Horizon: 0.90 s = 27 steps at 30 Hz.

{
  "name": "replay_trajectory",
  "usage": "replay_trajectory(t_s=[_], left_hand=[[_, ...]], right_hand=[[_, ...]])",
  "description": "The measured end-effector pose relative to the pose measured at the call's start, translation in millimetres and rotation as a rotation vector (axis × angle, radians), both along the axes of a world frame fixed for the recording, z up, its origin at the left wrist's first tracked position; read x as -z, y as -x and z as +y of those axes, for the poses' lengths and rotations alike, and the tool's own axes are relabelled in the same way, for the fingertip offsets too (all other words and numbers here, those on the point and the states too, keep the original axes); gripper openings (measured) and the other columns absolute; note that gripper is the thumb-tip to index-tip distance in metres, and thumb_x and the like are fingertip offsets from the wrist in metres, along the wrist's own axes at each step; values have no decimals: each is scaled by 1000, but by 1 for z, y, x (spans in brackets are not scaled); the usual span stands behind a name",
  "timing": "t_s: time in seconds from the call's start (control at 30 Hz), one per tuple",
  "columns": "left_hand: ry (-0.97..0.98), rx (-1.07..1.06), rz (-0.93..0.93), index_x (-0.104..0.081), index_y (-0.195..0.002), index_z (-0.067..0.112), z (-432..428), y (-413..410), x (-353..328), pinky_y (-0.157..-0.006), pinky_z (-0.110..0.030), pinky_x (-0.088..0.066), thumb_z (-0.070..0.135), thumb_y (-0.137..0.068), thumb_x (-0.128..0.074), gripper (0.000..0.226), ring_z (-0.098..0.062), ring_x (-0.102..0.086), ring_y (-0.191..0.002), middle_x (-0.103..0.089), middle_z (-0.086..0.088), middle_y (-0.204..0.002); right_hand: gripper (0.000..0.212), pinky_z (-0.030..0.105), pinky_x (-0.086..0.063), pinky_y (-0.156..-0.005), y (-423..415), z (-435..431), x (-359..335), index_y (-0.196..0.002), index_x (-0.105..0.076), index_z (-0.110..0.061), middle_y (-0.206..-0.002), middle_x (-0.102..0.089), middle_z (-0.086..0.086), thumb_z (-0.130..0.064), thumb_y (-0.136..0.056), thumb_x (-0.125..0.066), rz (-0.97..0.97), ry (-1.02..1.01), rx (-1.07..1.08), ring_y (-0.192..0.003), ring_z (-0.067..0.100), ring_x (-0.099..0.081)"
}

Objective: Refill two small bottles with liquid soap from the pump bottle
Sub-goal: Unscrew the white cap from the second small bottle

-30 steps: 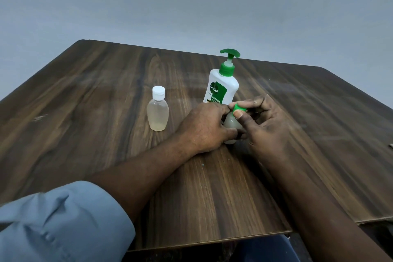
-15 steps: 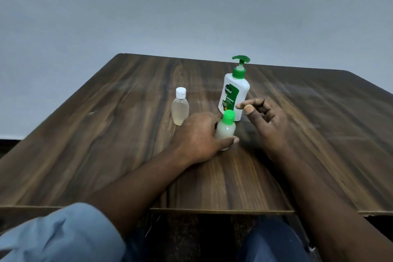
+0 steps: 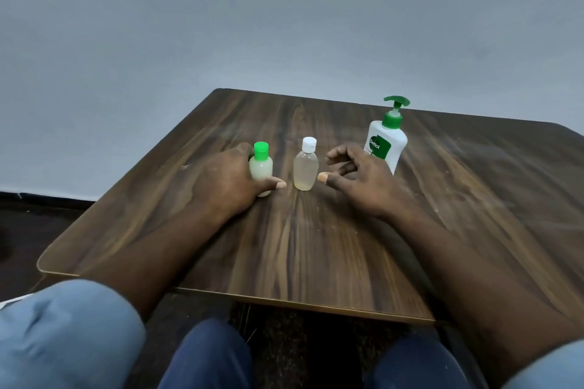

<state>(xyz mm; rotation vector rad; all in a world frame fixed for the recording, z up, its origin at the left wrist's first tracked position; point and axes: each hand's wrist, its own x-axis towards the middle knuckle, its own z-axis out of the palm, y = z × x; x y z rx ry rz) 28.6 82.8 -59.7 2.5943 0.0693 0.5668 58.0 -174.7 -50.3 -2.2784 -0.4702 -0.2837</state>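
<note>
1. I am holding the green-capped bottle (image 3: 261, 169) with my left hand (image 3: 226, 185). My fingers are curling round its far side and my thumb is lying across its front, low down. The bottle is standing upright on the table (image 3: 316, 249), left of the middle.
2. The white-capped bottle (image 3: 305, 169) is standing just beside it on the right, apart from it and also upright.
3. My right hand (image 3: 360, 181) is hovering just right of this second bottle. Its fingers are loosely bent and it is holding nothing; the thumb tip is very near the bottle, but I cannot tell if it is touching.
4. The pump bottle (image 3: 388, 140) is standing behind my right hand, with its green pump head up.
5. On progress, I am judging that the green-capped bottle is done, because it is looking milky up to its shoulder and its cap is on. The white-capped one is showing pale liquid and its cap is closed, so I think opening and filling it is the part left.
6. I am counting two small bottles, one pump bottle, two hands and one table.
</note>
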Motion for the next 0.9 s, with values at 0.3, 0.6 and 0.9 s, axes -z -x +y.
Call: replay_trajectory(t_s=[0.3,0.6,0.9], left_hand=[[-31,11,68,-59,-124,24,-9,-48,-1,-70,-37,-47,78,-57,-85,89,-30,-67,-102,-73,-6,-109],[101,177,-515,-52,-88,28,-27,13,-16,-57,-29,-40,51,-89,-74,32,-6,-51,-65,-52,12,-73],[363,496,106,-67,-108,21,-78,-55,-5,-55,-29,-54,33,-95,-73,18,-3,-66,-57,-73,7,-80]], right_hand=[[44,34,-55,-84,-38,31,5,-119,-62,-22,-109,-74,-7,-36,-84,-84,-38,138,-47,-94,13,-69],[41,23,-54,-82,-44,8,12,-119,-67,-27,-103,-75,-10,-31,-83,-86,18,34,-19,-92,6,-70],[22,24,-52,-67,-43,-3,15,-98,-61,-17,-85,-73,-6,-17,-84,-78,-45,95,-22,-77,11,-68]])
